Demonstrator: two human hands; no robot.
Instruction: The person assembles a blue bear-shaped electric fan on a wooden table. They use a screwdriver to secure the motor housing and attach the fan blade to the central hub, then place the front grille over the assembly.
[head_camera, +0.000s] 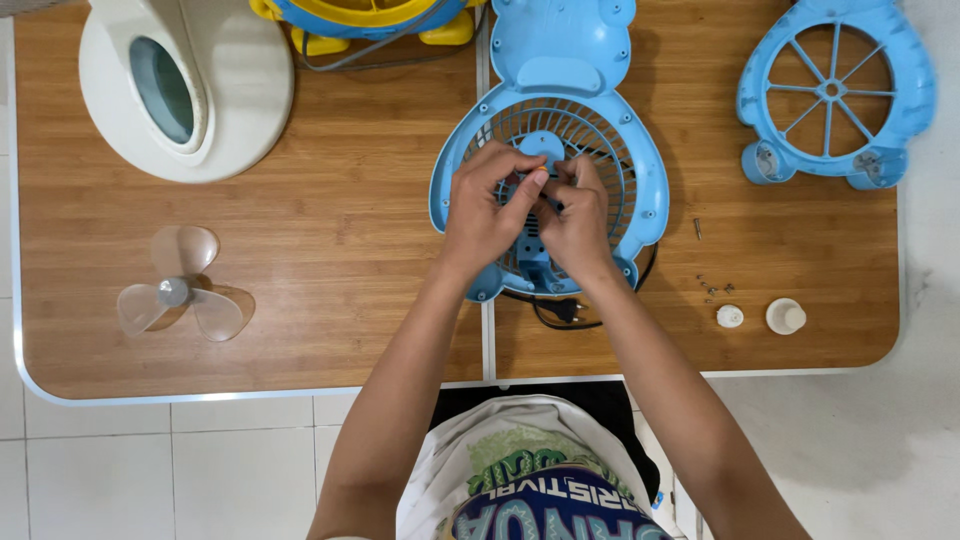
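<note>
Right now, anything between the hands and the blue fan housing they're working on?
Nothing visible. The left hand and right hand are both already on the centre of the blue fan housing, fingertips pinched together over its rear grille. The clear fan blade, the front grille and the loose screws lie off to the sides.

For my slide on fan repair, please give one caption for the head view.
Both hands, left and right, work at the centre of a blue fan housing on a wooden table.
</note>
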